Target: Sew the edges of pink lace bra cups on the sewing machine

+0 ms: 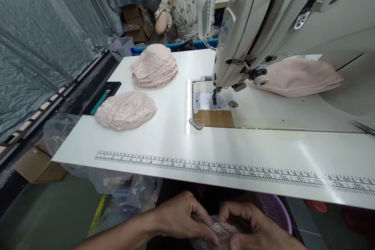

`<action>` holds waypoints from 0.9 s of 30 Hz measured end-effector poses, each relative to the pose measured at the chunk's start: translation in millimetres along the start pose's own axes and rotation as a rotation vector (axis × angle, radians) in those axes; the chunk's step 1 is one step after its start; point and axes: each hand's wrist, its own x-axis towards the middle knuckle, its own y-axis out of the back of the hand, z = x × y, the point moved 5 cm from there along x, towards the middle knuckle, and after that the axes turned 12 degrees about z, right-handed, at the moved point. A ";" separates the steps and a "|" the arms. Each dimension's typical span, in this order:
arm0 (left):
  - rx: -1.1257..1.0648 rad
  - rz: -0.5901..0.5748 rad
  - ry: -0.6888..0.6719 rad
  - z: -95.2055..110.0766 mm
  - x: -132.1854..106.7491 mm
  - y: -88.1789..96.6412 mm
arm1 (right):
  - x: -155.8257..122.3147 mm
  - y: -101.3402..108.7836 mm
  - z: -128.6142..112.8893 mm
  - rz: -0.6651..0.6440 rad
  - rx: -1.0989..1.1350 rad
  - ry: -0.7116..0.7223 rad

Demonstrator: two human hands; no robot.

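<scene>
Below the table's front edge, my left hand and my right hand both pinch a pale lace fabric piece held between them. Sheer material hangs around the lace, and its lower part runs out of view. On the white table stand a stack of pink lace cups and a flatter pile of pale lace pieces. To their right is a sewing machine, its presser foot over the metal needle plate. Smooth pink fabric pieces lie stacked beneath the machine's arm.
A printed ruler runs along the table's front. A dark phone-like box lies by the left edge, and scissors at the right. Beneath are a purple basket and plastic bags. Another person sits beyond the table.
</scene>
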 end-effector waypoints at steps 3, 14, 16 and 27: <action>0.012 0.010 -0.016 -1.6 -0.2 0.0 | 0.6 0.9 -3.2 0.017 -0.024 0.028; -0.018 -0.003 -0.005 5.0 -7.1 -2.6 | -8.4 6.5 -2.1 -0.026 0.024 0.086; -0.009 -0.008 -0.030 7.9 -7.8 -5.7 | -12.8 10.0 2.2 -0.012 0.010 0.089; 0.116 -0.007 -0.025 16.0 -21.0 -29.5 | -42.4 13.6 10.0 0.040 -0.004 0.250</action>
